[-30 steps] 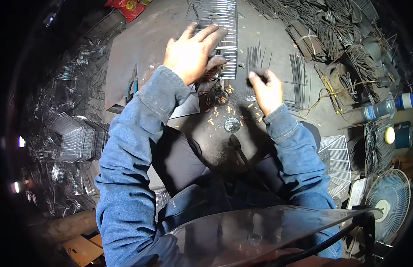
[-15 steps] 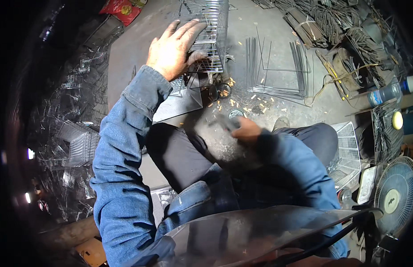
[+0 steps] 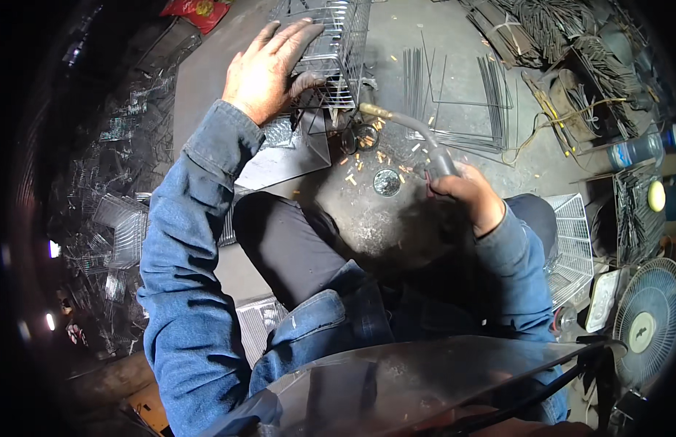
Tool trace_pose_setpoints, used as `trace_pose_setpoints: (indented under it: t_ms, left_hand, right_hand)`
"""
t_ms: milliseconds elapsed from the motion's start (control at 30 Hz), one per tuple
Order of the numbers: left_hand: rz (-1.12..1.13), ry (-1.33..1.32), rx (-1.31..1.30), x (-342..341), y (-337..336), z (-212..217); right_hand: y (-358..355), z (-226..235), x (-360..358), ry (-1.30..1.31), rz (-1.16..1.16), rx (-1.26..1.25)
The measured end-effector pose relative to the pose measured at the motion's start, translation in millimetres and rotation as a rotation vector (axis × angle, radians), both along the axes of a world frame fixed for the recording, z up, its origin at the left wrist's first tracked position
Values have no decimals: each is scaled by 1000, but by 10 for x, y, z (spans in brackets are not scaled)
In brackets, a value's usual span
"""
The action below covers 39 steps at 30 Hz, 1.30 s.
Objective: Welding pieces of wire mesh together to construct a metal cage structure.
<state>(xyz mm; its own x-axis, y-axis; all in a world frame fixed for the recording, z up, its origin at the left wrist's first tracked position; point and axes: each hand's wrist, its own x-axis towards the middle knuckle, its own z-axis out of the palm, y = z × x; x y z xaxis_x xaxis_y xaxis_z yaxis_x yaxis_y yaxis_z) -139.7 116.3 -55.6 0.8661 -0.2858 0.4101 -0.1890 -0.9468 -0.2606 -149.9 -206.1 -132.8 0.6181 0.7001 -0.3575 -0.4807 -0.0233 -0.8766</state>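
My left hand (image 3: 264, 71) lies over the side of a wire cage (image 3: 347, 45), its fingers across the top wires and its thumb lower on the front. My right hand (image 3: 473, 193) is wrapped round the handle of a welding torch (image 3: 417, 125) with a bent neck. The torch's brass-coloured nozzle points left, close to the cage's lower right corner; whether they touch I cannot tell. Below that corner stands a dark support, partly hidden by the cage. A small round tin (image 3: 387, 183) sits on the floor between my knees.
Cigarette butts (image 3: 363, 162) litter the floor around the tin. Bent wire rods (image 3: 491, 105) lie to the right, with bundled wire (image 3: 545, 33) behind. Wire baskets (image 3: 571, 244) and a fan (image 3: 644, 328) stand at the right. Piled wire racks (image 3: 127, 233) fill the left.
My right hand has moved right and up from between my knees, bringing the torch's nozzle to the cage's corner. The cage and my left hand have shifted slightly left.
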Motion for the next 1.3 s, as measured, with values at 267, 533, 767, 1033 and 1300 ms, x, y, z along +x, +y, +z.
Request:
trace_pose_setpoints:
  t_ms: [267,533,767,1033,1300]
  left_hand:
    - [14,15,13,18,13,-16]
    - [-28,-5,9,40,19,-17]
    - [-25,-12,-22,26,-1,7]
    - [56,64,-40,-9,-49,19]
    - [51,55,-39,20,-11,-4]
  right_hand:
    - [-49,183,-75,205,32,-136]
    - [-24,91,-93,254,-48,-8]
    - [-27,24,-110,98,1,-39]
    - [-75,61,-187,-375,40,-121]
    - [-41,372,-295,-270,-79,11]
